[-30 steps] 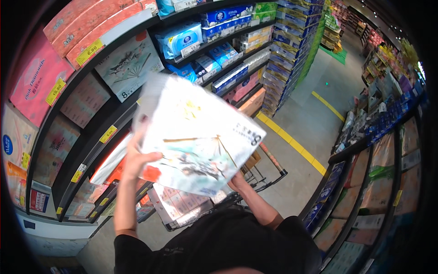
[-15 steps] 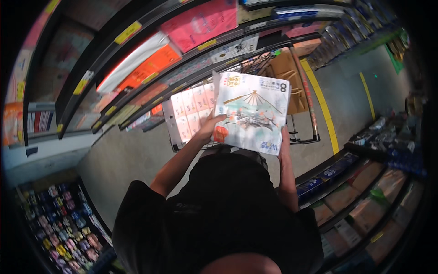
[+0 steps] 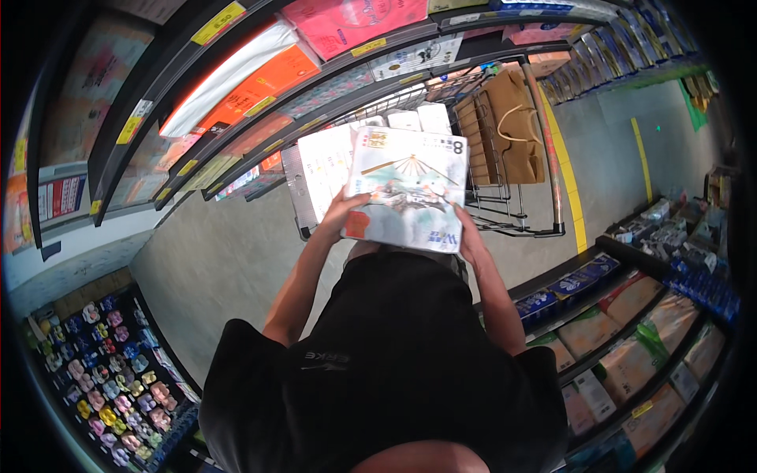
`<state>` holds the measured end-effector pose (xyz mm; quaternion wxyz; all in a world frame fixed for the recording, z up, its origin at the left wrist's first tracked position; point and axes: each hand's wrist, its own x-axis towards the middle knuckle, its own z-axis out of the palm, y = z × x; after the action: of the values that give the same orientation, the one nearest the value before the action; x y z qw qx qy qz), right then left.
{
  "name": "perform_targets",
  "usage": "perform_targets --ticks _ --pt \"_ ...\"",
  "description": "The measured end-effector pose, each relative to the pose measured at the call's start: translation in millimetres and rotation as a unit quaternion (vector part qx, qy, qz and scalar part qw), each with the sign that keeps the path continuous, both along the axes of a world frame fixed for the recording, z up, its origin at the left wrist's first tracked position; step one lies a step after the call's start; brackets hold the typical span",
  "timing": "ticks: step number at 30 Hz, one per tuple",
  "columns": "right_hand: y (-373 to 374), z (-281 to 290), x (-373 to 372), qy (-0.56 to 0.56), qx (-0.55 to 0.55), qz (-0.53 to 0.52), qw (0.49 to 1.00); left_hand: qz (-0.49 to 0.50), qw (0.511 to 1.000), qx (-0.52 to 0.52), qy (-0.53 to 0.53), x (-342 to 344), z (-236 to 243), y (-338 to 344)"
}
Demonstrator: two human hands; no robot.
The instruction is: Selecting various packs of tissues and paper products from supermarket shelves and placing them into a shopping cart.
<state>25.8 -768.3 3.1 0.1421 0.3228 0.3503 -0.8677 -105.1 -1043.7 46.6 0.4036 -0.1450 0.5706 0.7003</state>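
Observation:
A white, plastic-wrapped tissue pack (image 3: 410, 189) with a painted fan and soft green and grey shading is held in front of my torso. My left hand (image 3: 341, 216) grips its left edge, thumb on the front face and fingers behind. On the opposite side my right hand (image 3: 470, 235) closes round the lower right edge, its fingers mostly hidden. Just beyond the pack stands a wire shopping cart (image 3: 516, 229). White and pale pink packs (image 3: 322, 172) lie in it, partly covered by the held pack, and a brown paper bag (image 3: 516, 130) sits toward its right.
Shelves with an orange-and-white pack (image 3: 252, 83) and a pink pack (image 3: 355, 24) run along the far side. Lower shelves of packs (image 3: 631, 355) stand at the right, and a slipper rack (image 3: 110, 378) at the lower left. Yellow tape (image 3: 566, 173) marks the grey floor (image 3: 213, 276).
Both hands have brought the tissue pack a little left and turned it slightly. More of the cart, its paper bag and the white packs now shows.

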Motion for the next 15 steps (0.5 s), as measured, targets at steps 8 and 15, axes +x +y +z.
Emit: perform_targets --ticks 8,15 --pt "-32.4 -21.2 -3.9 -0.053 -0.132 0.034 0.989 -0.139 0.982 -0.106 0.074 -66.2 10.0 -4.2" --pt "-30.3 -29.0 -16.8 -0.065 -0.118 -0.08 0.988 -0.302 0.93 -0.088 0.191 -156.5 -11.9 78.0"
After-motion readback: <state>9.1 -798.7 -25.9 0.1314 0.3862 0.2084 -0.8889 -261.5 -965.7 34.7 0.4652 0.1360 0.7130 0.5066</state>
